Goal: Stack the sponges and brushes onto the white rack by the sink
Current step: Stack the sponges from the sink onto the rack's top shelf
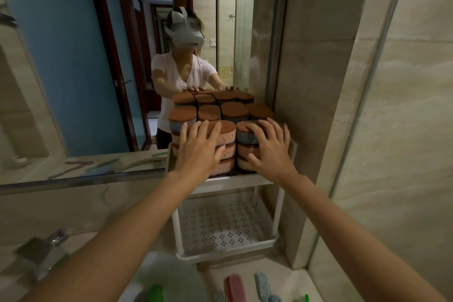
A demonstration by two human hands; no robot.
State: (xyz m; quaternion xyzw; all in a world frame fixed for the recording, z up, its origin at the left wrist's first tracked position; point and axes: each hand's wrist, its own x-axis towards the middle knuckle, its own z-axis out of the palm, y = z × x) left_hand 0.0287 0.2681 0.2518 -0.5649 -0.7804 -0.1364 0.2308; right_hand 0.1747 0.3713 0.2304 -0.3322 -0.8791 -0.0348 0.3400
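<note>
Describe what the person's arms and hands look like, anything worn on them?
Both arms are bare from the frame's lower edge to the wrists: no sleeves in direct view, no gloves, watch, rings or bracelets visible on the left hand or right hand. The mirror reflection shows a short-sleeved white top and a white headset.

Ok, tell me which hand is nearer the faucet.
Left. The left hand rests on the sponge stacks on the faucet's side; the right hand lies farther right.

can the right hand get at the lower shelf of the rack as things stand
Probably yes. The right hand rests on the sponges on the top shelf, and the lower shelf below is bare and open at the front, with nothing between.
</note>
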